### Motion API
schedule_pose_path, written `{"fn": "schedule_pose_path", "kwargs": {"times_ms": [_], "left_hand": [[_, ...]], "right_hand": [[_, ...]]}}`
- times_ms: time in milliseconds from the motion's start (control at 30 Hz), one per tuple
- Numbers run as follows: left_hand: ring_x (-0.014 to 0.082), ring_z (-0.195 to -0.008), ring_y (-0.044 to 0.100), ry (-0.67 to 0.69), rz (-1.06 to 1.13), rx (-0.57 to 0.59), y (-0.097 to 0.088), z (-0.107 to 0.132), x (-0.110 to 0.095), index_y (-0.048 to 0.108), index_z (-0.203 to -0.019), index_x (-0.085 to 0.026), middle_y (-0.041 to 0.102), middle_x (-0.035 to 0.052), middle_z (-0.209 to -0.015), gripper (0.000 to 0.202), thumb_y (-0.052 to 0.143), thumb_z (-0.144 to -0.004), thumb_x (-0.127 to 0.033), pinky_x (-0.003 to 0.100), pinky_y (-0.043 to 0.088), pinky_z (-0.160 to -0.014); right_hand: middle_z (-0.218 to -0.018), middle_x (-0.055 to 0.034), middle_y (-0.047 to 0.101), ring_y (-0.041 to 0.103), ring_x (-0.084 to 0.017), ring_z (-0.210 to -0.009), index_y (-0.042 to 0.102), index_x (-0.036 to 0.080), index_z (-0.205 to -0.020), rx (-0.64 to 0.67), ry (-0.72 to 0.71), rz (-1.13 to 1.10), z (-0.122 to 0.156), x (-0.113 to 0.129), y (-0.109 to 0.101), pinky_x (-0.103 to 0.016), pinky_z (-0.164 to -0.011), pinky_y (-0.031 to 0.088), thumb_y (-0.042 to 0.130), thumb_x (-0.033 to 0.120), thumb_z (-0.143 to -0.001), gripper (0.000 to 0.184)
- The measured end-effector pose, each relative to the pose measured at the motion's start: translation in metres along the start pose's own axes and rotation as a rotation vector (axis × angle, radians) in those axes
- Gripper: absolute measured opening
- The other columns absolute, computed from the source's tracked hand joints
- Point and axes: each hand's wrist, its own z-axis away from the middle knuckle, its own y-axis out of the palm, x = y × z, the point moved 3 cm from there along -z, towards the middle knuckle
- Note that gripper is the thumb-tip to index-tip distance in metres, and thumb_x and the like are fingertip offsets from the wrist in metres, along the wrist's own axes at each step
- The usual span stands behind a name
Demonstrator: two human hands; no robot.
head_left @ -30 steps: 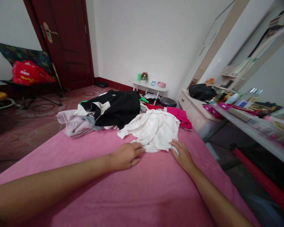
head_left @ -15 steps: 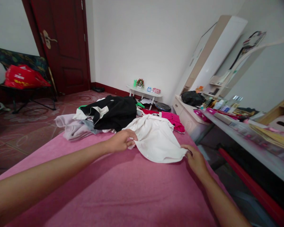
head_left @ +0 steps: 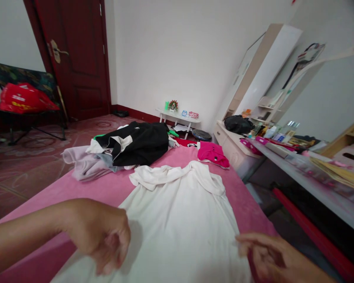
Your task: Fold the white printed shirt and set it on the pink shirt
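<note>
A white shirt (head_left: 177, 220) lies spread out over the pink bed cover, its collar end away from me and its lower end running out of view at the bottom. Over its left part hangs my left hand (head_left: 102, 232), fingers loosely bent downward, with no cloth visible in them. My right hand (head_left: 271, 255) is beside the shirt's right edge, forefinger stretched to the cloth and the other fingers bent and apart; it is partly cut off by the frame. Past the shirt lie a folded bright pink garment (head_left: 212, 154) and a heap with a black garment (head_left: 144, 143) on top.
The pink bed cover (head_left: 53, 204) stretches beneath the clothes. A pale lilac garment (head_left: 87, 165) hangs near the bed's left edge. On the right stands a crowded desk (head_left: 306, 169). A low white table (head_left: 177, 116) is by the wall, and a red bag (head_left: 26, 98) sits on a chair.
The white shirt has been drawn toward me and now lies spread longer and flatter. Both hands have come nearer and lower; the left no longer pinches the hem.
</note>
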Motion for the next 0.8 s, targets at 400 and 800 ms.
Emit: {"fn": "schedule_pose_path", "kwargs": {"times_ms": [400, 800], "left_hand": [[0.0289, -0.115, 0.048, 0.108, -0.733, -1.118, -0.111, -0.116, 0.050, 0.056, -0.120, -0.025, 0.054, 0.0090, -0.125, 0.055, 0.066, -0.065, -0.022, 0.042, 0.035, -0.098], [0.0204, -0.088, 0.061, 0.078, -0.017, -1.564, -0.160, -0.120, 0.104, 0.064, -0.099, -0.018, 0.068, 0.0023, -0.089, 0.033, 0.042, -0.074, -0.017, 0.028, 0.045, -0.080]], "right_hand": [[-0.111, -0.0102, 0.058, 0.054, -0.025, -0.105, 0.065, 0.017, -0.104, -0.640, -0.193, 0.438, -0.186, -0.039, -0.004, -0.038, -0.093, 0.042, 0.062, 0.031, -0.064, 0.043], [-0.109, -0.0140, 0.063, 0.058, -0.025, -0.101, 0.057, 0.012, -0.115, -0.975, -0.036, 0.031, -0.200, -0.079, -0.020, -0.038, -0.090, 0.043, 0.042, 0.048, -0.079, 0.053]]}}
